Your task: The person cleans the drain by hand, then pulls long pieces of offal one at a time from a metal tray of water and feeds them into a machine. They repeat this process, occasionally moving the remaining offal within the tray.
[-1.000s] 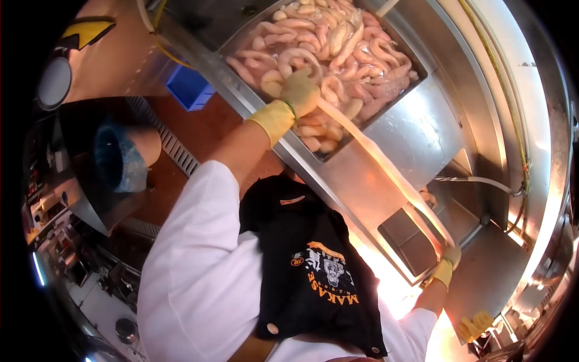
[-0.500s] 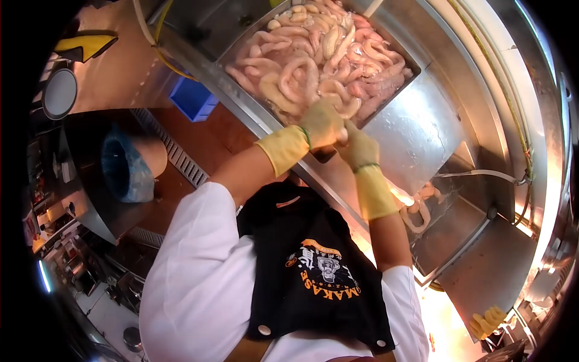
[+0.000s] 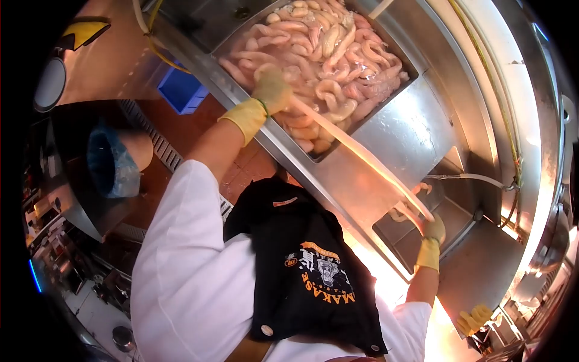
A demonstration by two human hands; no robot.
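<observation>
At far left, one round disc [image 3: 49, 84] is seen below one black-and-yellow item [image 3: 84, 33]. To their right and lower stands one bin [image 3: 145, 151], lined with one blue bag [image 3: 114, 163], and near it one blue crate [image 3: 183, 90] on the red floor [image 3: 244, 172], where a slotted drain [image 3: 151, 136] runs.

The left arm, in a white sleeve, reaches up and forward with the forearm slanting over the front rim of the full basin [image 3: 289, 145]. The left hand [image 3: 271, 90], in a yellow glove, is closed round one end of the long pale strip [image 3: 353, 145]; its fingertips are blurred. It hovers over the left part of the basin, which holds many pink and cream lengths [image 3: 338, 48], heaped in liquid and too tangled to count.

The strip, one in number, runs taut from the left hand, down and to the right, above the steel surface [image 3: 356, 187] to the right hand [image 3: 433, 232]. The right arm is held well out to the side, the forearm pointing up from its white sleeve. That hand, also gloved in yellow, grips the strip beside the small basin [image 3: 398, 238]; its fingers are too small to tell apart. Next to it show pale loops, whose number cannot be told. One white hose [image 3: 470, 177] crosses behind. At lower right lie yellow gloves [image 3: 473, 320], bunched together; their count is unclear.
</observation>
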